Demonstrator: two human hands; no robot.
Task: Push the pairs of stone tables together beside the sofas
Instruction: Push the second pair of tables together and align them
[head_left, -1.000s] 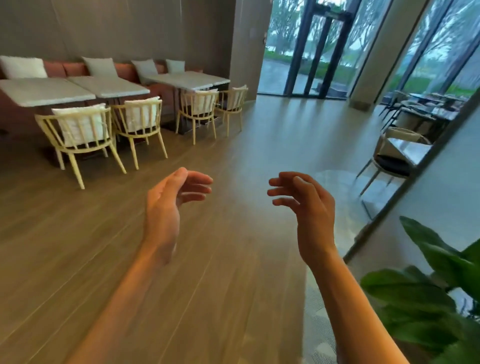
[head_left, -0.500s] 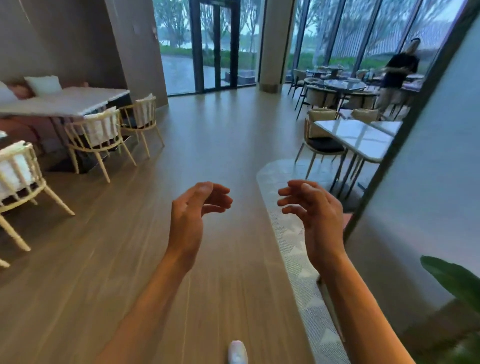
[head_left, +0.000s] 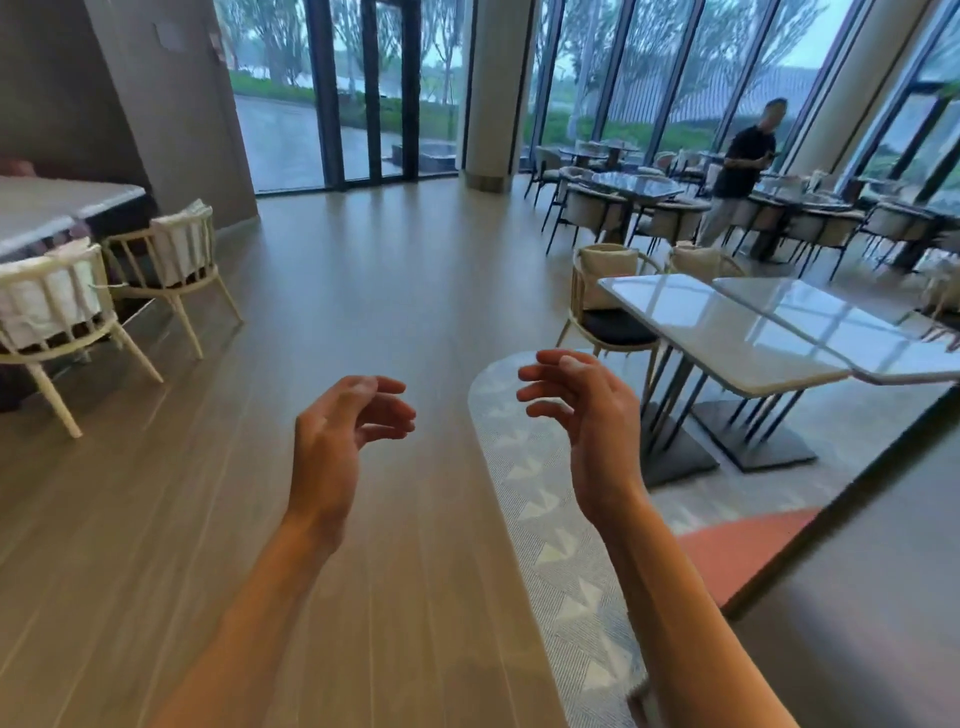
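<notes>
My left hand (head_left: 340, 441) and my right hand (head_left: 587, 421) are raised in front of me over the wooden floor, fingers loosely curled and apart, holding nothing. To the right stand two white stone tables, the nearer stone table (head_left: 711, 332) and the farther stone table (head_left: 841, 322), side by side with a narrow angled gap between their tops. An orange sofa (head_left: 743, 551) shows low at the right behind a dark glass frame. Another white stone table (head_left: 47, 208) sits at the far left.
Pale wooden chairs (head_left: 171, 260) with white cushions stand by the left table. A patterned grey carpet (head_left: 540, 519) edges the wood floor. A chair (head_left: 608, 306) stands behind the right tables. A person (head_left: 737, 171) stands among dark tables by the windows. A column (head_left: 493, 93) rises ahead.
My view has swung to the right: the left tables and chairs slid out toward the left edge, and the two white tables on the right came into full view. Both hands stay raised and empty.
</notes>
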